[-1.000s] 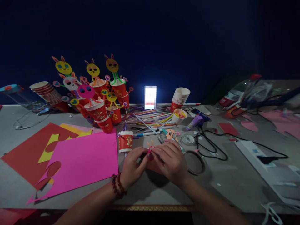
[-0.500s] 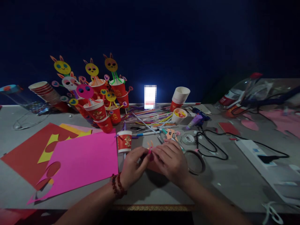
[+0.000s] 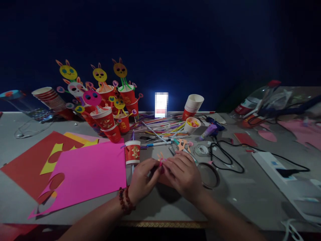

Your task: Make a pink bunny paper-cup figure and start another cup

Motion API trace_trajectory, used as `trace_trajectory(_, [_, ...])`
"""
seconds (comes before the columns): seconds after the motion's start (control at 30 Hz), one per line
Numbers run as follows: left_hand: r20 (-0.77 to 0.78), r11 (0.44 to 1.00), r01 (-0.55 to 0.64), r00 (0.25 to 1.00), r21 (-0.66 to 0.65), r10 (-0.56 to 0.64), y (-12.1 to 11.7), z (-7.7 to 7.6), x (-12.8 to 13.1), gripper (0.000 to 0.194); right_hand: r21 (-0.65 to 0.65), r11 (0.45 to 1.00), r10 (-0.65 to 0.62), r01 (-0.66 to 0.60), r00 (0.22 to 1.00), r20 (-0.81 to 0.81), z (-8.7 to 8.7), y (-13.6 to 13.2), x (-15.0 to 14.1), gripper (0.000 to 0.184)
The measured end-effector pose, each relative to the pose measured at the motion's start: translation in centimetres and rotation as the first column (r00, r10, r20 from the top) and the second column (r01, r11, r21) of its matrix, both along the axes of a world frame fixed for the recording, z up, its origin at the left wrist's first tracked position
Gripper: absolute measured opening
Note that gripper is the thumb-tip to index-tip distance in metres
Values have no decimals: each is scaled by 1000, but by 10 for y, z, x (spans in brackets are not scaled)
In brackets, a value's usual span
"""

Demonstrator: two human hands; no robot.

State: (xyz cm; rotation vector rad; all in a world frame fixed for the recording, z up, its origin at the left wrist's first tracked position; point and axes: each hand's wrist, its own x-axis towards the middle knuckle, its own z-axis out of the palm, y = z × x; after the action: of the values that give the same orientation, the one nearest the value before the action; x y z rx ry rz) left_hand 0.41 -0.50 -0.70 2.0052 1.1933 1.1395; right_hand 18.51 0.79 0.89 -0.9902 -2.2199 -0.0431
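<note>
Between my fingertips is a small bright pink paper piece [image 3: 162,170], mostly hidden by the fingers. My left hand [image 3: 146,175] pinches it from the left, and a bead bracelet [image 3: 126,199] circles that wrist. My right hand [image 3: 182,174] is closed on the same piece from the right. Just beyond the fingers show pale orange strips [image 3: 159,156]; whether they join the pink piece I cannot tell. A red paper cup [image 3: 132,152] with a gold print stands to the left of my hands, with purple and white stems about it. Under my hands lies a reddish-orange sheet [image 3: 165,180].
Bunny-faced cup figures [image 3: 101,117] crowd the back left. Pink paper [image 3: 92,170] covers the left side. Pipe cleaners [image 3: 157,127], a cup of scraps [image 3: 192,124], clear tape [image 3: 201,149], a dark tape roll [image 3: 217,174], a glue gun [image 3: 217,124] and a power strip [image 3: 273,167] lie around.
Both hands stay nearly in place, with small finger movements around the pink piece. The whole view has shifted very slightly.
</note>
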Motion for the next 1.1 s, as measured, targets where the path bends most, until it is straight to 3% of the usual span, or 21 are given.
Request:
trace_trajectory(0.33, [9,998,-48,999,-42,48,3,0,-1,13,-16,1000,0,-1,1000,-20,2,1,0,16])
trace_trajectory(0.63, [-6,1000,-10,1000,10,10,0,-1,0,11,-2,1000,-4,4,1000,-25,2,0,-1,11])
trace_trajectory(1.1, [21,997,-20,1000,-70,22,1,4,1,13,9,1000,-26,26,999,-32,3,1,-2,9])
